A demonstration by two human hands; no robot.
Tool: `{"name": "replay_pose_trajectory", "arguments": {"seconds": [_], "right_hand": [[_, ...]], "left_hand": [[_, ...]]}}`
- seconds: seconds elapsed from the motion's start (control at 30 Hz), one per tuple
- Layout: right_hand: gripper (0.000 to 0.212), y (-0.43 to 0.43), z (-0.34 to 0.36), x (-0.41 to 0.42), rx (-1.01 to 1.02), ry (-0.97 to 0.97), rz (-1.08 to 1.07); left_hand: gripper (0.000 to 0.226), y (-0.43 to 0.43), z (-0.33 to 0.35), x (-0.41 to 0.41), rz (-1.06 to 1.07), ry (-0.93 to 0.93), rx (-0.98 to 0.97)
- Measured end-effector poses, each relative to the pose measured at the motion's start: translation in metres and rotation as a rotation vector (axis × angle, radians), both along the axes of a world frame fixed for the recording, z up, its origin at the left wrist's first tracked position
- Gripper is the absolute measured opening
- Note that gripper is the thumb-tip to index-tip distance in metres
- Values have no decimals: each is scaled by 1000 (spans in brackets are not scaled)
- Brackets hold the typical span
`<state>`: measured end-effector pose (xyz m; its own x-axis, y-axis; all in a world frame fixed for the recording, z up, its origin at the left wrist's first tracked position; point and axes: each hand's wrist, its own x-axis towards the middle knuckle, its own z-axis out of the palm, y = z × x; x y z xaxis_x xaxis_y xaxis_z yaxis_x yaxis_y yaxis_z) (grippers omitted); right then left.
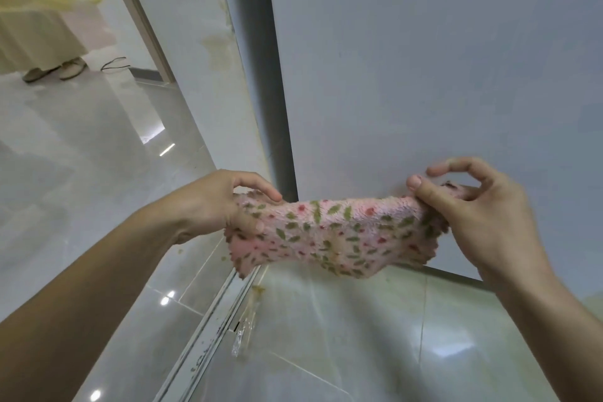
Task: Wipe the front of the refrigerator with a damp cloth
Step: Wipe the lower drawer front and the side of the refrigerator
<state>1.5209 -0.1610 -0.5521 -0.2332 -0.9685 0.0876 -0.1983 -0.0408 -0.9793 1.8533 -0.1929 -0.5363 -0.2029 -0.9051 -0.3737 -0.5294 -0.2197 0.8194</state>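
Stretching the pink floral cloth (336, 235) between left hand (222, 202) and right hand (470, 215), each pinching an end; next, press it flat against the refrigerator door (424, 59) just beyond.

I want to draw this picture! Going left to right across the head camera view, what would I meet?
A pair of shoes → left hand → pink flowery cloth → right hand. The refrigerator front spreads behind the cloth and right hand, so it is left out.

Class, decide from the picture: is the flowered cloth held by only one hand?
No: the left hand grips one end of the cloth and the right hand pinches the other end.
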Motion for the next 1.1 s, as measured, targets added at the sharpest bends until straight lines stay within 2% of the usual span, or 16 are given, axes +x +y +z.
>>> {"name": "replay_pose_trajectory", "arguments": {"seconds": [0.07,0.13,0.17,0.27,0.33,0.37,0.4,0.47,0.53,0.6,0.67,0.73,0.8,0.93,1.03,1.1], "right_hand": [[49,-2,-1,-8,112,-174,191],[55,-1,-3,-12,171,-142,290],[51,0,-6,-12,163,-39,273],[13,2,-11,-8,90,447,80],[12,3,-10,-4,46,669,84],[15,3,-11,-5,24,694,127],[17,2,-10,-5,2,651,171],[19,1,-7,1,-34,424,203],[21,-5,-6,18,-100,290,150],[19,-11,0,40,-192,308,152],[16,-17,9,59,-257,360,247],[16,-27,14,66,-282,429,289],[14,-40,17,62,-328,503,221],[16,-50,14,56,-310,594,178],[28,-32,0,52,-328,686,77],[45,-14,-14,45,-357,697,-55]], "left_hand": [[34,1,-2,2,25,-86,-94],[27,0,-4,4,46,-190,-204],[27,-1,-4,5,53,-242,-247],[21,-2,-3,7,-4,-440,-378],[13,-2,1,9,-109,-548,-427],[11,-2,3,10,-151,-559,-415],[12,-2,6,11,-164,-531,-374],[11,-2,10,9,-167,-473,-284],[6,-4,8,-3,-258,-497,-231],[35,-5,-3,-27,-354,-376,-159],[55,-6,-17,-54,-322,-48,-77],[35,-5,-29,-71,-256,195,-18],[16,-3,-33,-79,-214,308,6],[47,3,-29,-88,-63,539,104],[41,4,-22,-84,22,609,158],[35,5,-19,-75,21,639,167]]}}
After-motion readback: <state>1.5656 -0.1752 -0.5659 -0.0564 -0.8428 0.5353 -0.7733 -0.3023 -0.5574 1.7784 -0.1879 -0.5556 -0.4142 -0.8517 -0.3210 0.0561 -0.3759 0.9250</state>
